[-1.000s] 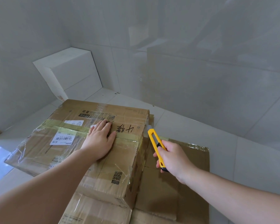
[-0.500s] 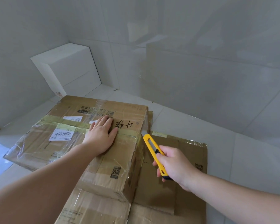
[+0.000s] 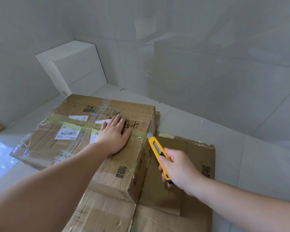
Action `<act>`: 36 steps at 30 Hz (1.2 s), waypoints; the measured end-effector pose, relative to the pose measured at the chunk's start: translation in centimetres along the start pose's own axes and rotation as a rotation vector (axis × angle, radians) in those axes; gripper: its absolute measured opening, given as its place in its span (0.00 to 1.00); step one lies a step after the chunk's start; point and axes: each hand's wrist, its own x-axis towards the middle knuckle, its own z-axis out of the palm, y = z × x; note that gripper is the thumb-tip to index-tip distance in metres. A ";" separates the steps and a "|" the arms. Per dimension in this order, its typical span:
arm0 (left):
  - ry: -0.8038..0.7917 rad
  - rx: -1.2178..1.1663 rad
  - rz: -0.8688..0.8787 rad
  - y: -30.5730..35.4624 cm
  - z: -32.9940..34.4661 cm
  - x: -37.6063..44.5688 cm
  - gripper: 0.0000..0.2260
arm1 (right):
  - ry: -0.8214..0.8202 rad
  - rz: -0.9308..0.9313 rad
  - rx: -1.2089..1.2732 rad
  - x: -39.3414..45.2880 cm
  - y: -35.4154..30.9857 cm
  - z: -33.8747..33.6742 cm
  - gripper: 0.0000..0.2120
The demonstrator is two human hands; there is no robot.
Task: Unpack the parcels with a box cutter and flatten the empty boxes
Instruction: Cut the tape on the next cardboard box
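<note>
- A person kneeling or leaning over a tiled floor [image 3: 208, 124] sets to work on a sealed cardboard parcel [image 3: 84, 144], its top seam closed under yellowish tape [image 3: 137, 133] and clear film.
- The left hand [image 3: 113, 134] lies flat on the parcel's top, fingers straight and spread, pressing down just beside handwritten characters and partly covering the seam.
- The right hand [image 3: 177, 169] is wrapped around the rear of a yellow box cutter [image 3: 157, 152], fingers curled tight on the handle. The blade [image 3: 149, 135] is extended, its tip at the parcel's right-hand top edge, where the taped seam ends. Whether the steel has bitten into the tape cannot be told from this angle.
- The parcel rests on flattened cardboard [image 3: 196, 164] spread across the floor, which reaches out to the right and toward the camera. That suggests at least one box has already been opened and laid flat.
- A shipping label [image 3: 68, 133] sits on the parcel's left half, intact.
- A white box [image 3: 75, 64] stands in the corner against the wall, well apart from the work. Whether it is part of the job is unclear.
- By this reckoning the task is at an early-to-middle stage: this parcel's tape remains to be slit, its contents removed and the carton collapsed.
</note>
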 end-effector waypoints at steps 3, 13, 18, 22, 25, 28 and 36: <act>-0.019 0.007 -0.006 0.1 -0.1 0.3 0.28 | 0.029 0.021 0.050 0.2 -0.4 0.7 0.06; -0.087 0.010 -0.033 0.9 -1.2 0.5 0.25 | 0.069 0.067 0.107 -1.2 -0.3 2.6 0.17; -0.122 -0.024 -0.015 1.7 -3.0 0.3 0.22 | 0.041 0.033 0.020 -1.9 -0.7 3.0 0.12; -0.187 -0.022 -0.066 2.1 -4.4 0.6 0.23 | 0.032 0.033 -0.033 -2.1 -1.1 2.9 0.10; -0.207 0.009 -0.082 2.5 -5.0 0.5 0.23 | 0.003 0.046 0.000 -2.6 -1.3 2.4 0.08; -0.208 0.024 -0.060 2.7 -5.0 0.3 0.22 | -0.048 0.067 0.015 -3.6 -1.0 2.5 0.08; -0.205 0.153 -0.022 2.5 -4.9 0.6 0.25 | -0.113 0.083 -0.011 -5.4 -0.7 0.8 0.08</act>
